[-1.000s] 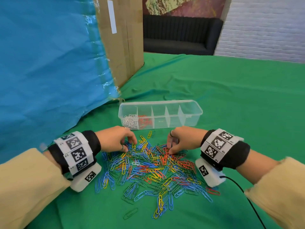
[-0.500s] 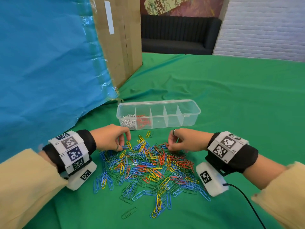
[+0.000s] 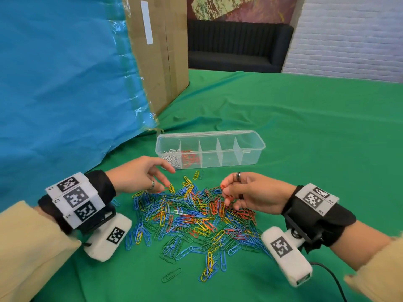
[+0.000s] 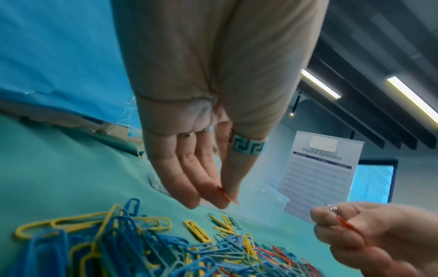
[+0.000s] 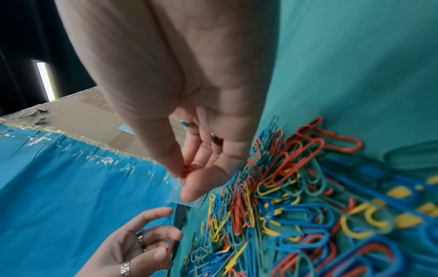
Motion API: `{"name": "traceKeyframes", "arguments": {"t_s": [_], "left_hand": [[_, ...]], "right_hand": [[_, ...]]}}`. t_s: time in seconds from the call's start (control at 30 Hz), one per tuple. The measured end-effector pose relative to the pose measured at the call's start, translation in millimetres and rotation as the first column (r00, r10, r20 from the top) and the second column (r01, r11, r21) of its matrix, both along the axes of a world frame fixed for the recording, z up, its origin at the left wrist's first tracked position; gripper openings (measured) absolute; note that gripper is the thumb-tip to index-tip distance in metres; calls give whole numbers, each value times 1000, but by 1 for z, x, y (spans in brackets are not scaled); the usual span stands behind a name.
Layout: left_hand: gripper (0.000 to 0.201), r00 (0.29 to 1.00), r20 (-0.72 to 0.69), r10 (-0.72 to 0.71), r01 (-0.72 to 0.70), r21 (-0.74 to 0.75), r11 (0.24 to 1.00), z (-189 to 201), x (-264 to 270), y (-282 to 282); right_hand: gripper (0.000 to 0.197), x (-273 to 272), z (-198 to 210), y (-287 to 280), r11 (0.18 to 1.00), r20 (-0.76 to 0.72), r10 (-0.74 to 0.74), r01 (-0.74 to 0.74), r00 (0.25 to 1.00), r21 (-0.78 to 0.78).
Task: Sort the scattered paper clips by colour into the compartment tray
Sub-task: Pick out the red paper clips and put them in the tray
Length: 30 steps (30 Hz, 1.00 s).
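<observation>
A heap of blue, yellow, red and green paper clips (image 3: 196,216) lies on the green cloth. Behind it stands the clear compartment tray (image 3: 250,152), with white clips (image 3: 172,159) in its leftmost compartment and red clips (image 3: 192,159) in the one beside it. My left hand (image 3: 163,186) hovers over the heap's far left edge and pinches a red clip (image 4: 225,195) between thumb and fingers. My right hand (image 3: 224,189) is raised over the heap's far right side, with small red clips (image 5: 188,168) pinched in its curled fingers.
A tall cardboard box (image 3: 161,51) draped in blue plastic sheet (image 3: 65,79) stands to the left, close to the tray's left end. A lone green clip (image 3: 171,275) lies near the front. A black cable (image 3: 333,280) trails off at the lower right.
Both hands have lifted off the heap, each now holding red clips. The left hand's index finger has stretched out towards the tray.
</observation>
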<state>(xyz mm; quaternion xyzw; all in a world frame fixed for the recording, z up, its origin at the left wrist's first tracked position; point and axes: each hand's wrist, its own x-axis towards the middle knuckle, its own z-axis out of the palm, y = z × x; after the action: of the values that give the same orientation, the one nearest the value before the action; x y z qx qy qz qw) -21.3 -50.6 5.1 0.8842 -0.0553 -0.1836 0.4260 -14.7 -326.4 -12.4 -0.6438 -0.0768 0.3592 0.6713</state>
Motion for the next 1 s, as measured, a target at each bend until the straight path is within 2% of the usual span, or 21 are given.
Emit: {"name": "traceKeyframes", "arguments": {"t_s": [0.13,0.2,0.23,0.27,0.33,0.37,0.43,0.53,0.63,0.77,0.87,1.0], "left_hand": [[32,989,-119,85,-112,-245,963,-2,-5,0],[28,979,-172,108,-157,-304,940,-3,-6,1],[27,979,-175,109,-157,-287,945,-4,-7,2],[26,982,-158,100,-136,-231,963,-5,-7,3],[31,997,-63,41,-40,23,999,-6,-5,4],[32,1000,2,-14,14,189,982,-6,-4,4],[28,985,93,-142,86,446,891,-6,-4,3],[16,960,72,-270,183,568,803,-8,-3,-2],[17,953,44,-298,224,560,798,-14,-2,-3],[17,962,53,-268,201,527,826,-19,1,-2],[18,975,55,-216,168,458,873,-17,1,1],[22,995,48,-93,75,291,954,-12,2,9]], "right_hand": [[21,-3,-3,0,998,-5,-25,25,1000,-61],[24,-3,-2,3,988,44,-13,19,999,-150],[24,-2,-1,4,979,73,6,9,997,-203],[25,-1,0,6,968,100,31,-5,995,-252],[25,-1,4,8,942,144,90,-37,985,-333],[25,-1,6,10,930,166,120,-53,979,-363],[25,-2,11,14,903,216,178,-72,960,-423],[27,0,18,21,823,317,322,-98,892,-560],[27,8,21,38,653,374,551,-106,746,-750],[28,16,16,66,481,351,691,-40,632,-876],[33,23,13,77,426,328,730,-23,600,-905],[36,29,12,79,423,327,733,-23,597,-906]]}}
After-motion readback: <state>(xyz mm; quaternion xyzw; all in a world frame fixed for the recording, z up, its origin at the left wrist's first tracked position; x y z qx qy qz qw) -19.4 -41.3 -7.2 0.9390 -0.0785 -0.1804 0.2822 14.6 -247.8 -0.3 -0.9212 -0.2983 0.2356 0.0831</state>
